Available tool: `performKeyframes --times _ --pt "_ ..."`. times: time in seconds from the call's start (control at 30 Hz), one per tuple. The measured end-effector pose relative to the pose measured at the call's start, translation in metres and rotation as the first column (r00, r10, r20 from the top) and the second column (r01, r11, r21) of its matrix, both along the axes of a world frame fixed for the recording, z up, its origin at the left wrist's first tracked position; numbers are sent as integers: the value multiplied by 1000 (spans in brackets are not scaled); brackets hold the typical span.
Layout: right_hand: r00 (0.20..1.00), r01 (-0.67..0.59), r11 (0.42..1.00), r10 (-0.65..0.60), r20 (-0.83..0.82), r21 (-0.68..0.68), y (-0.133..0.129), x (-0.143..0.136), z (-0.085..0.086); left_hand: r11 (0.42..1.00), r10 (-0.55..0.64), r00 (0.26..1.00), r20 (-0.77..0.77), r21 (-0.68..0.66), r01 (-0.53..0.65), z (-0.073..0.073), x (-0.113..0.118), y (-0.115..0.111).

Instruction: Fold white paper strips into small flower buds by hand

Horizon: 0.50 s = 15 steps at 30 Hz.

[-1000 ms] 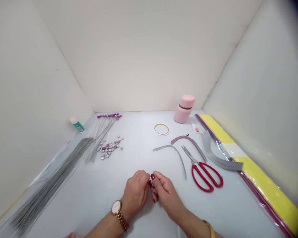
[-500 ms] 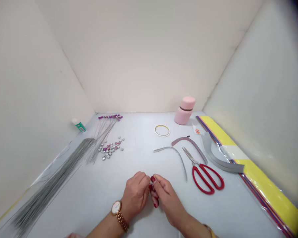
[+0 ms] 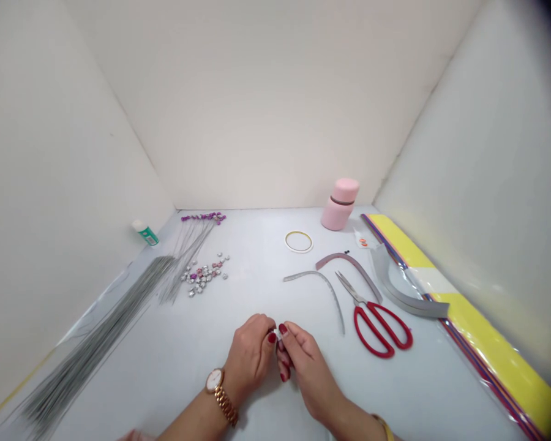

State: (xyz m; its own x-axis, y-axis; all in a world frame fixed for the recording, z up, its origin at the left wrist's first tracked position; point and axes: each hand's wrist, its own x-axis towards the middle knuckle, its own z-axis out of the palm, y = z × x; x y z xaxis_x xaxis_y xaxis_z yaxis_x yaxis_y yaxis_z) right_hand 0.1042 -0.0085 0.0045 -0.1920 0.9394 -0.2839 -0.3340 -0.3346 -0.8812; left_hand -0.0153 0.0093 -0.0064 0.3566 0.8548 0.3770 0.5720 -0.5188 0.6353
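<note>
Small silvery piece (image 3: 278,334), right between the fingertips, low in the middle over the tabletop (image 3: 257,288)!
Right hand (image 3: 310,367) pinches it from the right, left hand (image 3: 252,352) curls in from the left, thumb right beside it; whether that one grips, can't tell. Neither hand is clearly nearer, and the long axis is hidden. It's pale, shiny, tiny, mostly covered, with the red-handled scissors (image 3: 379,352) lying off to the right.
</note>
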Motion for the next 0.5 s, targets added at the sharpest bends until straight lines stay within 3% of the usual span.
performKeyframes --times 0.33,0.43,0.5 --pt "992 32 998 -38 118 55 -4 -3 -6 994 25 998 -63 112 -17 -4 5 -2" --pt "993 40 997 -47 105 59 -2 -1 -4 1000 6 1000 13 13 -6 -3 7 -2" --pt "999 -17 1000 17 50 0 2 2 -1 995 -13 995 101 -98 23 -1 7 -1"
